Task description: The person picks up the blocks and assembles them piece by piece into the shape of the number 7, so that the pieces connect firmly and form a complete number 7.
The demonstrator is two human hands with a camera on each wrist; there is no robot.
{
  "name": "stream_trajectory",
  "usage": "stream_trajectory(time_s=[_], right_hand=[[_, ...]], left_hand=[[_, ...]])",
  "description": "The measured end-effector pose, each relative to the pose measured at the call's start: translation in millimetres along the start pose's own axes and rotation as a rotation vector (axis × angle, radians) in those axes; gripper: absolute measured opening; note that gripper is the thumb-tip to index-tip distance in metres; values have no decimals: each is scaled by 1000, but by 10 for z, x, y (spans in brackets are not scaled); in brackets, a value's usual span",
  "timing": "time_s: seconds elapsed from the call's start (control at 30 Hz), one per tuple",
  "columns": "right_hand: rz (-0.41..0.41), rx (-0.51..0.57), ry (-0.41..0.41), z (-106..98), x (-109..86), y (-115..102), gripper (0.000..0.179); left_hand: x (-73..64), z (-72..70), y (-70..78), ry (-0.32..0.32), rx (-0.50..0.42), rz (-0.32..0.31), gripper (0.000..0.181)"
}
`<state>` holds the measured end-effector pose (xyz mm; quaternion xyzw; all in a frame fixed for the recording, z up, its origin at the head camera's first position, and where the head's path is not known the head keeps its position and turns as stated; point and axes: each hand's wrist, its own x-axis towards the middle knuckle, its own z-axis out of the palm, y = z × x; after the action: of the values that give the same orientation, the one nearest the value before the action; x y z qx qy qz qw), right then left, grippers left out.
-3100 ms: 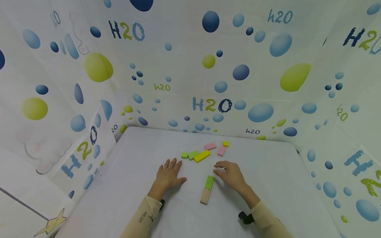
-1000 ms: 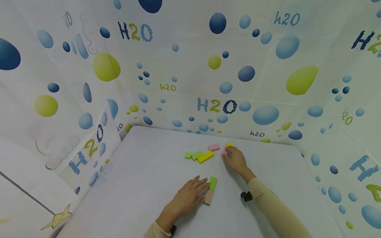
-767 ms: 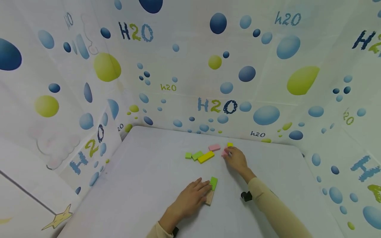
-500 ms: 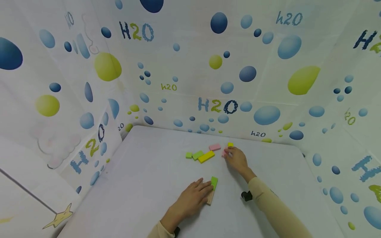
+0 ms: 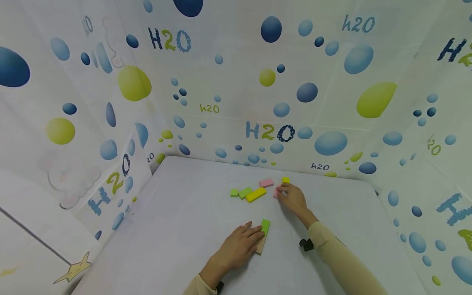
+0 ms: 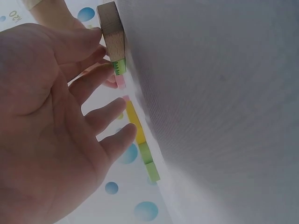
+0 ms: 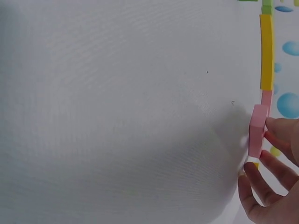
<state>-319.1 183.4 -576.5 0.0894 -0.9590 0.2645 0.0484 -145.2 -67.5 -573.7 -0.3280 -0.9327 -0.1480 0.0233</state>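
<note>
In the head view, my right hand (image 5: 293,198) pinches a pink block (image 5: 275,193) between thumb and fingertips, low over the white table. The right wrist view shows that pink block (image 7: 258,130) from the side, tilted slightly. My left hand (image 5: 237,246) lies with extended fingers beside and partly over a plain wooden block (image 5: 260,246) and the green block (image 5: 265,225) touching its far end. Seen from the left wrist, the thumb meets the wooden block (image 6: 112,32) and a finger reaches the green one (image 6: 119,66); the other fingers are spread.
Beyond the hands lie a small green block (image 5: 234,192), a longer green block (image 5: 245,192), a long yellow block (image 5: 256,194), another pink block (image 5: 266,183) and a small yellow block (image 5: 285,180). A bubble-printed curtain (image 5: 228,82) rises behind the table (image 5: 177,205).
My right hand has reached forward, taken hold of the pink block and drawn it slightly away from the small yellow block. My left hand has moved right onto the wooden and green blocks.
</note>
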Motion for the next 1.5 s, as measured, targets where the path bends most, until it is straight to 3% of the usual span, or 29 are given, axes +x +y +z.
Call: stream_trajectory(time_s=[0.53, 1.5], right_hand=[[34, 40, -51, 16, -108, -74, 31], [-22, 39, -44, 89, -304, -213, 24]], left_hand=[[-10, -5, 2, -14, -10, -9, 45], [7, -13, -8, -4, 4, 7, 45]])
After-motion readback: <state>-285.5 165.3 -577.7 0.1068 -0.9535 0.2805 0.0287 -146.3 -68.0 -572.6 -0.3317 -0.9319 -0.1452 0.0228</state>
